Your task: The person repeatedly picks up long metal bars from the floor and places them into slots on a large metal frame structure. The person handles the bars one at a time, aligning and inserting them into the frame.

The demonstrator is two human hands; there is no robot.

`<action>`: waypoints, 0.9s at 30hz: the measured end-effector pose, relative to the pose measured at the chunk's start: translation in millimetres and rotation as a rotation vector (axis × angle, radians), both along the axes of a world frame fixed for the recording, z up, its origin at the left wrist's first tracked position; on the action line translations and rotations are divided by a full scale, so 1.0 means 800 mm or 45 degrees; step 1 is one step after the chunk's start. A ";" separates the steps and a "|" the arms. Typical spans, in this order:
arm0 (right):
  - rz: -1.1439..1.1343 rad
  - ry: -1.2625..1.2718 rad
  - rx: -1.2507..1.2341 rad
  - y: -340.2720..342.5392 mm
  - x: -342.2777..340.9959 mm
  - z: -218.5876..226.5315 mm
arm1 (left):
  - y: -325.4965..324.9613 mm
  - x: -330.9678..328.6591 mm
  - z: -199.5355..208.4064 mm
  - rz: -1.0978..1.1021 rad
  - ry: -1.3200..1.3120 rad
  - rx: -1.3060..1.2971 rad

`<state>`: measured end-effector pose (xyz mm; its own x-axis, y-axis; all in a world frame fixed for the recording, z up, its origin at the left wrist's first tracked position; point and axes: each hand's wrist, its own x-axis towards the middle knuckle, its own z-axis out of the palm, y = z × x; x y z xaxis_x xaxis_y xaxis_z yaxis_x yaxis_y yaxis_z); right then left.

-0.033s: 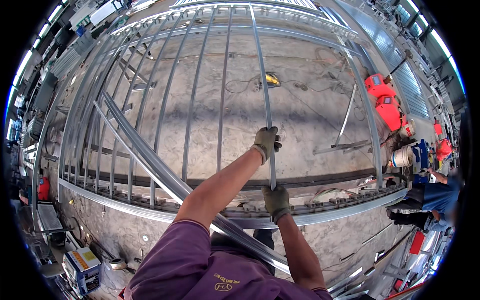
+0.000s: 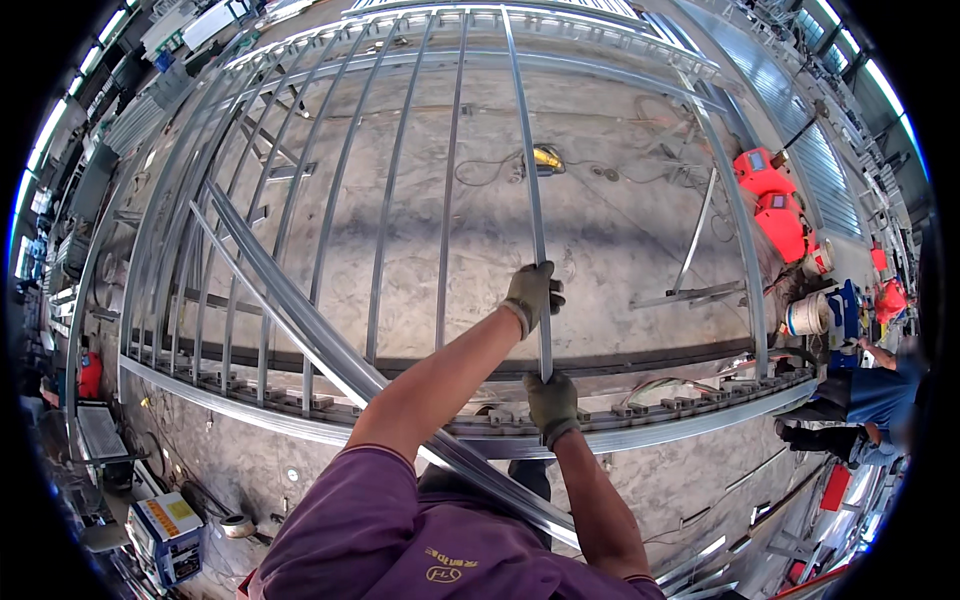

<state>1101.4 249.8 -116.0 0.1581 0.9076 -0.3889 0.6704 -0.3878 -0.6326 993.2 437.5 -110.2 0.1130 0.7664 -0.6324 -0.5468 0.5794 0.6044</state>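
Note:
My left hand (image 2: 530, 296), in a grey-green work glove, is closed around a long steel bar (image 2: 527, 150), with fingers curled over its right side. Nearer to me, my gloved right hand (image 2: 553, 405) grips the same bar close to its near end, by the front rail (image 2: 620, 438) of a large metal frame. The bar runs away from me to the frame's far rail (image 2: 590, 22). Several similar bars (image 2: 390, 190) stand side by side to its left. Long steel profiles (image 2: 330, 345) lie slantwise across the frame's left part, passing beneath my left arm.
A yellow power tool (image 2: 547, 158) with a cord lies on the concrete inside the frame. Red machines (image 2: 780, 220) and a white bucket (image 2: 806, 314) stand at the right. Another person (image 2: 865, 395) is beyond the right corner. A blue-and-white box (image 2: 168, 540) sits at lower left.
My left hand is slightly nearer to me along the bar. The right hand keeps its place, and the whole view has shifted a little.

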 end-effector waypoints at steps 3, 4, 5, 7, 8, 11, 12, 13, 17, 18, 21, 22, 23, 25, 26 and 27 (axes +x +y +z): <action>0.006 -0.061 -0.049 -0.013 -0.016 0.018 | -0.051 -0.005 0.009 -0.012 0.004 -0.042; 0.018 -0.065 -0.088 -0.025 -0.019 0.014 | -0.063 -0.008 0.005 0.004 0.008 -0.067; 0.029 -0.070 -0.129 -0.032 -0.023 0.012 | -0.072 -0.011 0.002 0.018 0.012 -0.092; 0.031 -0.049 -0.150 -0.035 -0.036 0.011 | -0.079 -0.014 -0.002 0.092 0.052 -0.123; 0.030 -0.037 -0.162 -0.035 -0.041 0.010 | -0.077 -0.015 -0.012 0.113 0.080 -0.126; 0.086 0.113 -0.229 -0.030 -0.039 -0.010 | -0.065 -0.022 -0.052 0.204 -0.022 -0.090; 0.151 0.205 -0.309 -0.021 -0.033 -0.009 | -0.054 -0.024 -0.065 0.226 -0.069 -0.116; 0.174 0.347 -0.292 -0.018 -0.015 -0.013 | -0.058 -0.018 -0.069 0.169 -0.047 -0.068; -0.141 0.234 0.264 -0.040 0.055 -0.044 | -0.058 -0.040 -0.056 0.072 0.081 -0.140; -0.183 0.330 0.327 -0.038 0.072 -0.037 | -0.064 -0.060 -0.055 0.103 0.094 -0.138; -0.264 0.230 0.231 -0.055 0.138 -0.037 | -0.065 -0.067 -0.082 0.063 0.224 -0.137; -0.221 0.086 0.276 -0.066 0.154 -0.049 | -0.061 -0.067 -0.088 0.038 0.220 -0.155; -0.174 -0.058 0.320 -0.079 0.169 -0.068 | -0.059 -0.066 -0.093 0.015 0.216 -0.171; -0.318 0.121 0.268 -0.084 0.165 -0.072 | -0.055 -0.061 -0.100 0.008 0.228 -0.184; -0.340 0.139 0.222 -0.092 0.163 -0.071 | -0.055 -0.055 -0.104 0.012 0.240 -0.182; -0.355 0.159 0.173 -0.090 0.153 -0.059 | -0.056 -0.051 -0.108 0.024 0.255 -0.184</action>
<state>1223.7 177.7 -163.2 0.3666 0.8810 -0.2991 0.4645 -0.4519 -0.7616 952.3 392.3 -196.9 -0.0387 0.6672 -0.7439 -0.4359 0.6586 0.6134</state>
